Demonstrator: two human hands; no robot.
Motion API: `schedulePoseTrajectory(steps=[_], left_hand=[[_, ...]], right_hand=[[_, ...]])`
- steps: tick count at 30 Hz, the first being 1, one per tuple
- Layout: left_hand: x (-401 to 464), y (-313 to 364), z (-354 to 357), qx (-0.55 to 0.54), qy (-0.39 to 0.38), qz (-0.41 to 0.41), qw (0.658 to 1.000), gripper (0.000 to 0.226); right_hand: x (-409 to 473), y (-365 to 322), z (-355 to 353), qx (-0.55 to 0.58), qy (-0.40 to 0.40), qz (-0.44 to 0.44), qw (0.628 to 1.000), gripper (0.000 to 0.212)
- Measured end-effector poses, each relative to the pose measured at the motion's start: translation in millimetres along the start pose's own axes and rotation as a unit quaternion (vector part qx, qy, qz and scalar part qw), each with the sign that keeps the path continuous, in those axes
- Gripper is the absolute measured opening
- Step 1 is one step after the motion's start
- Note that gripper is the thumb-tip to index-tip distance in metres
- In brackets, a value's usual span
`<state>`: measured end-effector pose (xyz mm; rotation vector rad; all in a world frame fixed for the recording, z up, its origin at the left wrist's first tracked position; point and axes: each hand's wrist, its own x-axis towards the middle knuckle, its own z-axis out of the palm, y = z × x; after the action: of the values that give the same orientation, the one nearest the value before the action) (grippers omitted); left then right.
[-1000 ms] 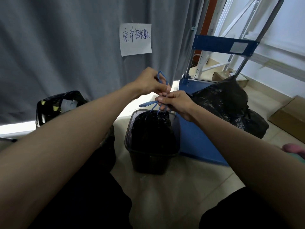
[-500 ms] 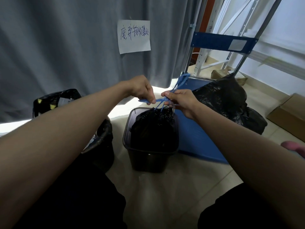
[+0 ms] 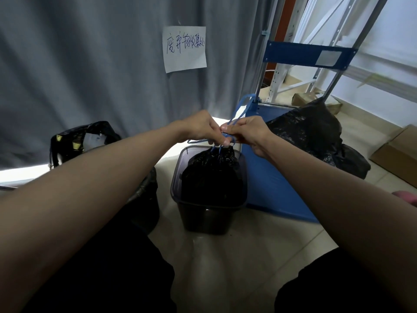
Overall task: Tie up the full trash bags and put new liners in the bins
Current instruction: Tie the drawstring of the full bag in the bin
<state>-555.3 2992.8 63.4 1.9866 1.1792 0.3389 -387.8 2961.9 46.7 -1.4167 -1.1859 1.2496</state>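
A full black trash bag [image 3: 212, 175] sits gathered inside a dark square bin [image 3: 203, 220] on the floor in front of me. Thin blue drawstrings [image 3: 239, 114] rise from its neck. My left hand [image 3: 200, 128] and my right hand [image 3: 247, 133] meet right above the bag's neck, fingertips touching, both pinching the blue strings. One loop of string sticks up and back to the right; another strand trails left below my left hand.
A second bin with a black liner [image 3: 83, 138] stands at the left, partly hidden by my arm. A blue hand trolley [image 3: 282, 177] at the right carries a large black bag [image 3: 316, 136]. Cardboard boxes [image 3: 397, 154] lie far right. A grey curtain [image 3: 90, 64] hangs behind.
My hands were a little apart, pulling the strings sideways; now they have come together over the bag's neck, and the string loop stands up to the right.
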Motion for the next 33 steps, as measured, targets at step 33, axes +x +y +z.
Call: schedulePoseTrajectory(steps=[33], left_hand=[[-2.3, 10.0, 25.0, 0.233, 0.138, 0.104, 0.957, 0.013]], right_hand=[[11.2, 6.4, 7.8, -0.047, 0.096, 0.129, 0.986, 0.016]])
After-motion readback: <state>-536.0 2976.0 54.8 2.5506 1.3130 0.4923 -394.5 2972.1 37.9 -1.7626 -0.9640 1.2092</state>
